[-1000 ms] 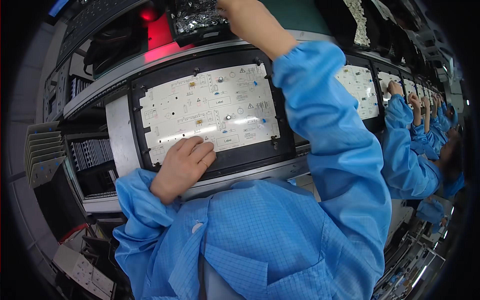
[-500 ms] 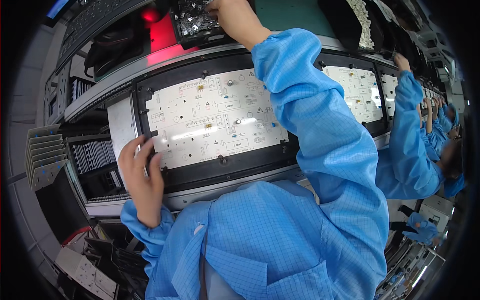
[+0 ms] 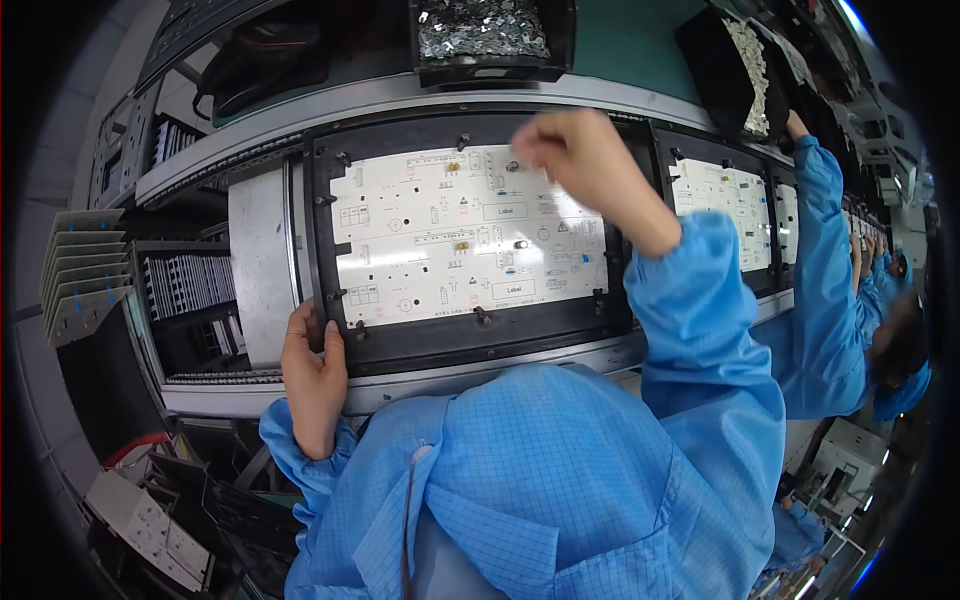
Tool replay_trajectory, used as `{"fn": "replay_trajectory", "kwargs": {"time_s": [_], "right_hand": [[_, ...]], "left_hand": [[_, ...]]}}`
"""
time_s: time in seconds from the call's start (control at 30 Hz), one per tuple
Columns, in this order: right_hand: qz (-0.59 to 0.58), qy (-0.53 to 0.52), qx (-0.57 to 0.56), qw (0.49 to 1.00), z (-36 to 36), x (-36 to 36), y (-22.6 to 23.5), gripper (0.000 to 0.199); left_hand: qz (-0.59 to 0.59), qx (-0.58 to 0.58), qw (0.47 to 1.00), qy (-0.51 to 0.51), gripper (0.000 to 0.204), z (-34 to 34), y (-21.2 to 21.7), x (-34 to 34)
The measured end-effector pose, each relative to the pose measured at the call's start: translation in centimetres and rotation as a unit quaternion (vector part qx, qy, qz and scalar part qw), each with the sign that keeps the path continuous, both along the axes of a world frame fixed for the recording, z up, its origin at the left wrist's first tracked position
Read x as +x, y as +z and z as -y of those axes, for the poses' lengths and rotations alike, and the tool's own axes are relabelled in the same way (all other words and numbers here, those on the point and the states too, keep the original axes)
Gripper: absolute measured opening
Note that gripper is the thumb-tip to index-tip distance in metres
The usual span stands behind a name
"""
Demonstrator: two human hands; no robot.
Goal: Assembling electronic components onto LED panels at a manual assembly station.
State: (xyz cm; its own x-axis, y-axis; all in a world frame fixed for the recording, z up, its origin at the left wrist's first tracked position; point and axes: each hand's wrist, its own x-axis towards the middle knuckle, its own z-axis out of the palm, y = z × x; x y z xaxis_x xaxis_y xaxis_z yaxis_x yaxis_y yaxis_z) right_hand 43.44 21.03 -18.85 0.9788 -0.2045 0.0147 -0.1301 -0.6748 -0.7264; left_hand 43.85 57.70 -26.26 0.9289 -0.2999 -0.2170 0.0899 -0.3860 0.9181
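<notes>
A white printed circuit board [image 3: 380, 240] lies in a black frame [image 3: 420, 352] in front of me, small yellow, blue and round parts standing on it. My left hand [image 3: 315, 380] grips the frame's near left corner, thumb on top and fingers along the outer side. Over the board's far right part hovers my right hand [image 3: 595, 170]. Its fingers are drawn together and blurred, and I cannot make out what they hold. Beyond the frame stands a black bin [image 3: 495, 74] full of small shiny metal pieces [image 3: 480, 30].
More framed boards [image 3: 720, 205] continue along the rail to the right. A black bin of whitish parts [image 3: 748, 80] stands at the back right, near a co-worker's arm [image 3: 825, 200]. Upright boards [image 3: 85, 270] are stacked at the left, beside a slotted rack [image 3: 190, 295].
My right hand has left the metal-piece bin and come nearer, over the board. My left hand has closed on the frame's corner. In the picture, the bin and board sit further right.
</notes>
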Motion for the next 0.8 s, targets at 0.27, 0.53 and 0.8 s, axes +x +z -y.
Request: {"fn": "replay_trajectory", "kwargs": {"time_s": [0.27,0.53,0.8], "right_hand": [[-0.078,-0.022,0.114,0.990,0.5,-5.4,-1.1,0.023],[-0.015,0.000,0.169,0.985,6.0,-8.0,-4.8,0.018],[0.141,0.051,-0.082,0.985,4.6,-8.7,-6.3,0.012]], "left_hand": [[0.038,0.067,0.997,0.000,0.036,0.8,0.9,0.3],[0.072,0.189,0.975,0.090,0.035,2.2,2.1,-0.6],[0.399,0.194,0.889,-0.114,0.025,15.9,5.5,-2.1]]}}
